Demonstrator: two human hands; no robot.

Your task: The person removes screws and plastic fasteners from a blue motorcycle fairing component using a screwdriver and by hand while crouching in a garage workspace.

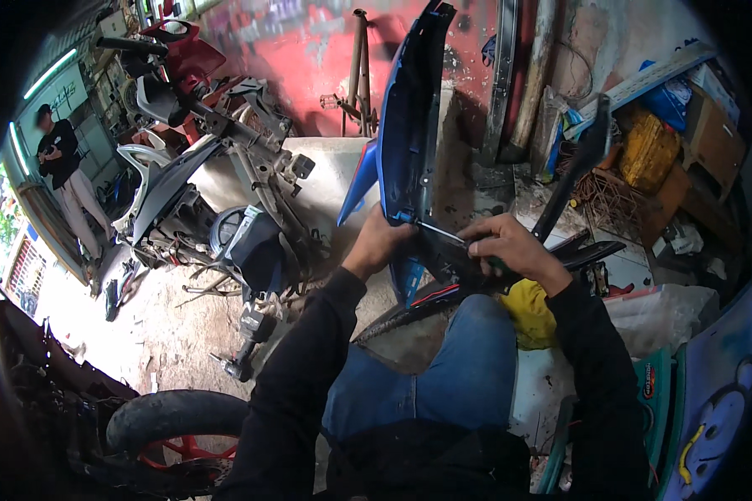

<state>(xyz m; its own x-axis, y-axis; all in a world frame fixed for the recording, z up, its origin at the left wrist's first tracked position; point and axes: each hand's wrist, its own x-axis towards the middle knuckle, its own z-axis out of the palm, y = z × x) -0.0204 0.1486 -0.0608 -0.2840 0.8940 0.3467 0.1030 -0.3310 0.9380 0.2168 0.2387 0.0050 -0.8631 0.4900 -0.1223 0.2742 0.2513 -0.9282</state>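
The right hand (514,248) is pinching a screwdriver (439,232), its shaft pointing left and slightly up; the left hand (380,244), nearer the tip, is gripping the blue panel (390,142) low down, its length running upward beyond both.

The left hand (379,243) touches a panel (402,138) low down, a screwdriver (441,232) pointing toward it from the right hand (511,246). At left, a motorcycle (169,189) stands beyond a power drill (249,338), a tyre (175,407) near, a person (61,159) far.
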